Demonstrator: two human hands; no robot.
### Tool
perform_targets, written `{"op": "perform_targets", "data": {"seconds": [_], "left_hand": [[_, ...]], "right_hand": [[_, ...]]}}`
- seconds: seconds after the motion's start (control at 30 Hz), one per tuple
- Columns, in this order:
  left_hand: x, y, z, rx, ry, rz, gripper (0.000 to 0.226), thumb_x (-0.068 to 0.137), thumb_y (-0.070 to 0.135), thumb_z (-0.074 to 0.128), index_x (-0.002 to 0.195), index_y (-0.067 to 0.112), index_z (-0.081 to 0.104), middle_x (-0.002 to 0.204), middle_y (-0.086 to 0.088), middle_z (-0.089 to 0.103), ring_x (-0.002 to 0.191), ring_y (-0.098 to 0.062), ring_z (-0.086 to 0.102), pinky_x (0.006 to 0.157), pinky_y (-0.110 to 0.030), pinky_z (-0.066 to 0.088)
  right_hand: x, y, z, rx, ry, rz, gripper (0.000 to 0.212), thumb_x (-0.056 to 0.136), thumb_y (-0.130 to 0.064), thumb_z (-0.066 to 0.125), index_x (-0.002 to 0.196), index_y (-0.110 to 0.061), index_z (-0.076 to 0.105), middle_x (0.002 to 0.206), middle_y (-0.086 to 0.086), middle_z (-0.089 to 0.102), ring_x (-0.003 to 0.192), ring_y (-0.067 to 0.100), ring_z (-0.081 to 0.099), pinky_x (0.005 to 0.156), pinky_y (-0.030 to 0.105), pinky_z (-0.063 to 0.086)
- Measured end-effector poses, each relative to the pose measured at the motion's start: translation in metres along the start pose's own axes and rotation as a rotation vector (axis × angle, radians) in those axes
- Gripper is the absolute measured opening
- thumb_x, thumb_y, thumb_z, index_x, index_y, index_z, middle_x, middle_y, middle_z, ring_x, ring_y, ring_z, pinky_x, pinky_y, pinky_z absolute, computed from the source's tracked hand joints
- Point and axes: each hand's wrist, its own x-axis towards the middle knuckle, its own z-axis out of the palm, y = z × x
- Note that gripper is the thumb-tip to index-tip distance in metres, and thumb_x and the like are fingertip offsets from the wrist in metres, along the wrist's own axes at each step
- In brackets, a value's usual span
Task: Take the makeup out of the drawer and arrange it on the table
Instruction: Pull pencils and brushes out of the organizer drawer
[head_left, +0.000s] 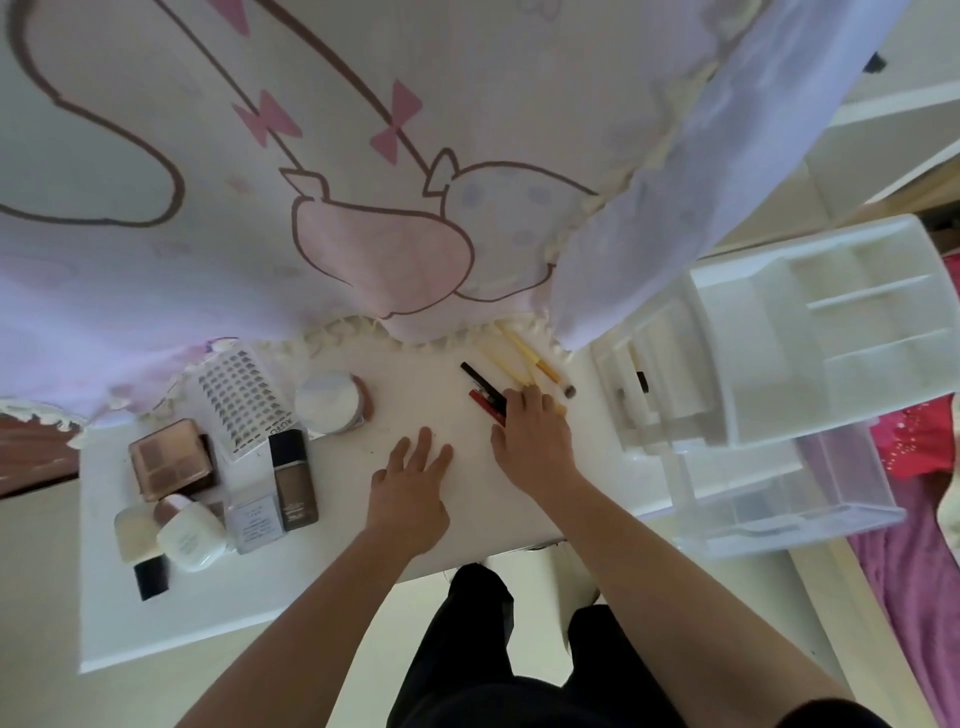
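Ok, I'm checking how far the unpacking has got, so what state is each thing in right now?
Left hand, open, flat on the table.
Right hand, fingertips on the red and black pencils; grip unclear.
Clear drawer, pulled out of the organizer.
Eyeshadow palette, lying flat, pans showing.
Foundation bottle, lying down, cap on.
Yellow brushes, lying loose by the cloth edge.
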Motion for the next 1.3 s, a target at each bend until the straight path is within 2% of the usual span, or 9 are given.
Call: {"op": "perform_targets", "data": {"seconds": [0.13,0.37,0.7,0.8,0.9,1.03,1.1,1.2,1.3], "left_hand": [[0.002,-0.002,-0.009,-0.126,-0.027,-0.021,0.062,0.097,0.025,0.042,0.155,0.028,0.021,0.166,0.005,0.0,0.151,-0.022,0.005,0.114,-0.044,0.031],[-0.021,0.021,-0.045,-0.322,0.388,-0.064,0.047,0.103,0.037,0.038,0.146,0.02,0.043,0.158,-0.004,0.035,0.141,-0.027,0.036,0.111,-0.045,0.037],[-0.015,0.112,-0.069,-0.466,0.368,0.119,0.064,0.101,0.053,0.021,0.155,0.019,0.024,0.164,-0.005,0.016,0.149,-0.026,0.019,0.117,-0.048,0.023],[-0.025,0.149,-0.063,-0.681,0.407,0.183,0.08,0.092,0.065,0.018,0.156,0.016,0.018,0.163,-0.009,0.019,0.15,-0.023,0.017,0.12,-0.045,0.022],[-0.043,0.19,-0.068,-0.797,0.588,0.258,0.083,0.094,0.071,0.016,0.157,0.018,0.008,0.165,-0.005,0.01,0.151,-0.02,0.012,0.121,-0.04,0.018],[-0.053,0.231,-0.082,-0.655,0.804,0.407,0.073,0.098,0.06,0.024,0.158,0.025,0.001,0.166,0.003,-0.007,0.152,-0.015,0.003,0.119,-0.038,0.017],[-0.049,0.242,-0.081,-0.491,0.763,0.462,0.069,0.1,0.059,0.019,0.158,0.026,0.008,0.165,0.007,-0.012,0.152,-0.014,0.001,0.12,-0.043,0.02],[-0.043,0.247,-0.072,-0.39,0.689,0.442,0.068,0.099,0.061,0.013,0.156,0.025,0.023,0.162,0.016,-0.02,0.151,-0.016,0.009,0.115,-0.047,0.033],[-0.042,0.249,-0.071,-0.346,0.719,0.418,0.063,0.101,0.056,0.017,0.154,0.025,0.03,0.164,0.015,-0.016,0.15,-0.024,0.02,0.109,-0.048,0.042]], "right_hand": [[-0.009,0.003,-0.017,-0.005,-0.024,-0.031,0.049,0.094,-0.037,0.053,0.135,-0.012,0.044,0.125,0.009,0.051,0.109,0.027,0.055,0.081,0.035,0.051],[-0.038,0.024,-0.078,0.196,-0.013,-0.059,0.039,0.103,-0.041,0.042,0.137,-0.024,0.051,0.126,-0.001,0.06,0.114,0.02,0.06,0.09,0.04,0.054],[-0.128,0.119,-0.123,0.256,0.195,0.073,0.053,0.104,-0.054,0.025,0.081,-0.017,0.056,0.071,-0.005,0.059,0.069,0.02,0.058,0.072,0.034,0.048],[-0.15,0.154,-0.118,0.313,0.254,0.197,0.065,0.099,-0.059,0.016,0.095,-0.019,0.066,0.087,-0.003,0.067,0.085,0.022,0.065,0.079,0.036,0.051],[-0.162,0.184,-0.107,0.45,0.462,0.444,0.04,0.104,-0.04,0.041,0.132,-0.018,0.056,0.136,0.006,0.051,0.129,0.027,0.047,0.107,0.042,0.04],[-0.164,0.215,-0.102,0.934,0.353,1.032,0.081,0.097,-0.04,0.054,0.156,-0.01,0.008,0.162,0.015,0.007,0.147,0.037,0.017,0.119,0.05,0.023],[-0.165,0.227,-0.103,1.314,0.202,1.171,0.073,0.094,-0.041,0.057,0.15,-0.01,0.022,0.15,0.011,0.031,0.134,0.036,0.038,0.108,0.048,0.038],[-0.167,0.231,-0.109,1.898,-0.016,1.084,0.041,0.099,-0.035,0.053,0.13,-0.009,0.043,0.116,0.01,0.044,0.096,0.034,0.057,0.084,0.041,0.051],[-0.157,0.235,-0.118,1.973,-0.05,0.98,0.036,0.097,-0.025,0.053,0.123,0.0,0.049,0.102,0.017,0.046,0.073,0.032,0.056,0.067,0.038,0.053]]}}
